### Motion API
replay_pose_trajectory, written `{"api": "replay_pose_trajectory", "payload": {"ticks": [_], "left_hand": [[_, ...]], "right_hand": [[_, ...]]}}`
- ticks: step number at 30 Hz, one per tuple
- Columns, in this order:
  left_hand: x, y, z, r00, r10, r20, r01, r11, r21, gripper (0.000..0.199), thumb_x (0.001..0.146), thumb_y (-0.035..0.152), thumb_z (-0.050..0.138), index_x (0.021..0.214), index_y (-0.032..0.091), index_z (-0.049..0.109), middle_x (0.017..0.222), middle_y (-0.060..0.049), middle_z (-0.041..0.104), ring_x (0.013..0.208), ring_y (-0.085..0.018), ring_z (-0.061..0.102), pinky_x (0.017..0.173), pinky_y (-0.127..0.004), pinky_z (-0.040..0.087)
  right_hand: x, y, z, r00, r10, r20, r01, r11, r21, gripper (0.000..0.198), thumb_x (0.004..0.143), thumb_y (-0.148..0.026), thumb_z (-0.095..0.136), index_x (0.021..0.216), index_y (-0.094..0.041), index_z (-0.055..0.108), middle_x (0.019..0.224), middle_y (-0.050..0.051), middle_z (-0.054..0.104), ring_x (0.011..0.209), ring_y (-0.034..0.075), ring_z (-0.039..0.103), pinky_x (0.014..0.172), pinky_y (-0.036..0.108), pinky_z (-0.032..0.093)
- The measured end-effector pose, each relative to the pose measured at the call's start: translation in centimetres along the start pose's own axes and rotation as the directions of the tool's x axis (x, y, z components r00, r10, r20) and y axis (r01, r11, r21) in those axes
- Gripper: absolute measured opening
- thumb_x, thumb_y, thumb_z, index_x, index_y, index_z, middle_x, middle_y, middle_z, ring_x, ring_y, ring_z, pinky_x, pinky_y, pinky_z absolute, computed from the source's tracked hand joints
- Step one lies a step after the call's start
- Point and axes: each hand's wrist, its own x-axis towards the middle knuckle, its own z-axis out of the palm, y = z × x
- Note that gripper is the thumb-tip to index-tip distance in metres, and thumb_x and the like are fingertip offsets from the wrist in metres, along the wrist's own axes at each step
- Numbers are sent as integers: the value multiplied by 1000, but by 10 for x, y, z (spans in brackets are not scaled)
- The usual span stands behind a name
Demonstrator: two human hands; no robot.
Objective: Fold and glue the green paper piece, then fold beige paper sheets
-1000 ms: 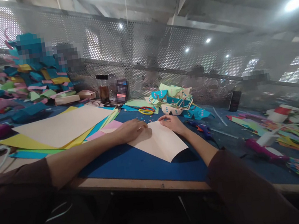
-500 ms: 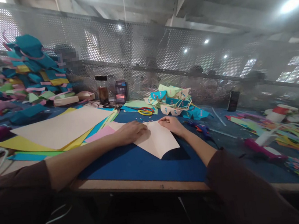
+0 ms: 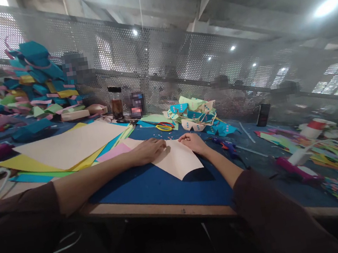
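A cream sheet of paper [image 3: 177, 161] lies on the blue table top in front of me, its near corner curling up and casting a shadow. My left hand [image 3: 149, 150] lies over the sheet's left part, its fingers bent and pressed together at the far edge. Thumb and forefinger of my right hand [image 3: 192, 141] pinch the sheet's far edge on the right side. A pink sheet [image 3: 114, 151] sits beside my left wrist. Beyond both hands are red and yellow-handled scissors [image 3: 165, 127] and small paper scraps.
Large cream and yellow sheets [image 3: 73, 142] are stacked at left. Paper masks [image 3: 199, 116] pile up behind my right hand. A blue glue gun [image 3: 229, 146] lies right of my wrist, a magenta one [image 3: 297, 170] farther right. A lidded jar [image 3: 116, 103] stands at the back.
Hardly anything differs: my right fingers have shifted very slightly left along the sheet's far edge. My left hand and the sheet stay in place.
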Motion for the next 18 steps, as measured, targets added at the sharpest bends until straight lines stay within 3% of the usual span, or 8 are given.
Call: {"api": "replay_pose_trajectory", "payload": {"ticks": [10,18], "left_hand": [[2,1,0,999,30,10,-30,999,18,30,101,25,36,124,18,55,122,-11,67,110,-29,60,93,-41,46],[1,0,1,999,45,-30,-45,999,8,28,101,25,38,121,21,57,118,-10,68,107,-26,62,91,-37,47]], "right_hand": [[0,-3,-2,999,-6,34,7,999,-52,22,77,-15,55,85,-18,76,74,1,70,76,17,64,78,27,48],[-1,-1,-7,1000,-3,26,4,1000,-10,20,78,-21,57,87,-16,74,83,4,73,80,17,66,78,27,49]]}}
